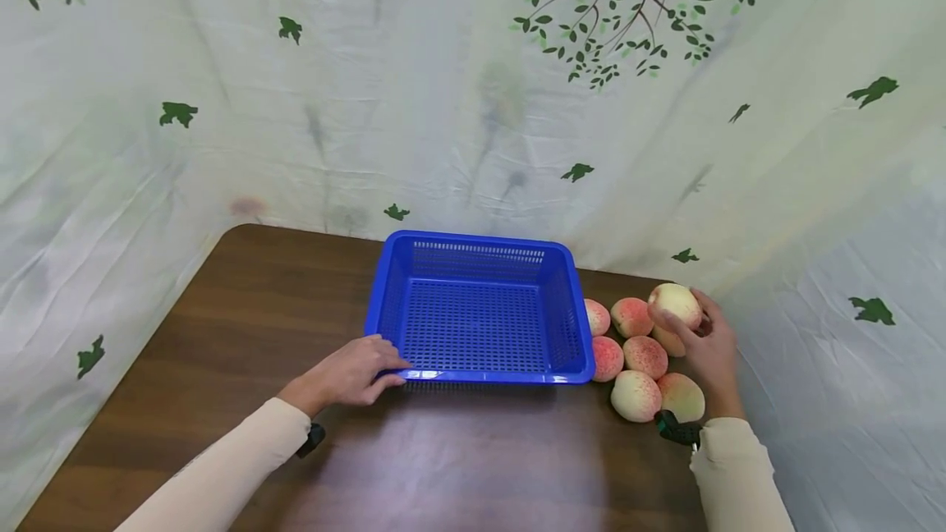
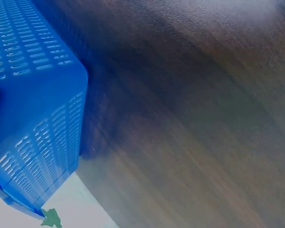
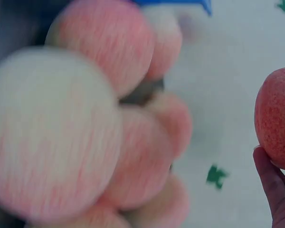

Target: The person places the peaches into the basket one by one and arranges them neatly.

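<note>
A blue plastic basket [image 1: 473, 376] with perforated walls stands at the back of the table, its inside bare. My left hand [image 1: 358, 372] grips its near left corner, thumb below the rim and fingers over it; the left wrist view shows the basket's corner [image 2: 42, 109] from below. To the basket's right, my right hand [image 1: 713, 347] holds a pale yellow-and-pink peach [image 1: 675, 305] above several other peaches [image 1: 645, 357]. In the right wrist view the held peach [image 3: 278, 118] shows its red side at the fingertips, while the nearer peaches [image 3: 52, 137] are blurred.
The brown wooden table [image 1: 296, 302] runs out to the left and front. A white cloth [image 1: 443, 105] printed with leaves and branches hangs close behind the table and along both sides. Peaches sit against or close to the basket's right wall.
</note>
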Demonstrator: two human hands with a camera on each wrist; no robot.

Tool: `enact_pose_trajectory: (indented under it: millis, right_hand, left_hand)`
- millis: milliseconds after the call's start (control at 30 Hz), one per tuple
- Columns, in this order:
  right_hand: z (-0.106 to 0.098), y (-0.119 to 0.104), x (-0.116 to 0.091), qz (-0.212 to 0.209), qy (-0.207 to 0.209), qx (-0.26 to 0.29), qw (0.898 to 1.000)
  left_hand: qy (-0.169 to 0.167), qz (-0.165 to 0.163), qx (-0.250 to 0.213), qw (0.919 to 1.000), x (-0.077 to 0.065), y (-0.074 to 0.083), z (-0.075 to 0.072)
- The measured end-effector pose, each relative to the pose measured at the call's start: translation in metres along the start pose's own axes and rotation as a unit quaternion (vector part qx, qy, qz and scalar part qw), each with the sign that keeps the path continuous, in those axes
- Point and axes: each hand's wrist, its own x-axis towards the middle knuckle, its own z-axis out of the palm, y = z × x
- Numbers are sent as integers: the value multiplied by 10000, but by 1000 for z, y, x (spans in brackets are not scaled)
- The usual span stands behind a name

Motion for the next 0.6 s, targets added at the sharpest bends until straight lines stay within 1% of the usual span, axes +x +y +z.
enact_pose_trajectory:
  millis: [100,133,200,300,400,500,600]
  right_hand:
    - [15,-12,2,-202,-113,130,9996]
    - [20,-16,2,-248,-151,264,9992]
    - [30,-23,3,-348,-273,382,9983]
    - [45,-33,3,-568,-536,569,9953]
    - [60,-42,4,-766,-788,570,9923]
    - [75,-50,4,-799,-965,527,9907]
    - [91,-57,5,-838,-1080,501,9893]
  left_hand:
    - [192,112,57,9997,-2,-1,2]
    - [263,164,83,9995,-2,-1,3]
    - [418,314,139,9985,-2,-3,5]
    - [679,572,317,9956,-3,-6,10]
    - [927,756,538,9914,-5,-8,14]
    - [1087,806,707,9883,-9,-10,17]
    - [1122,789,837,9870,-13,-12,20]
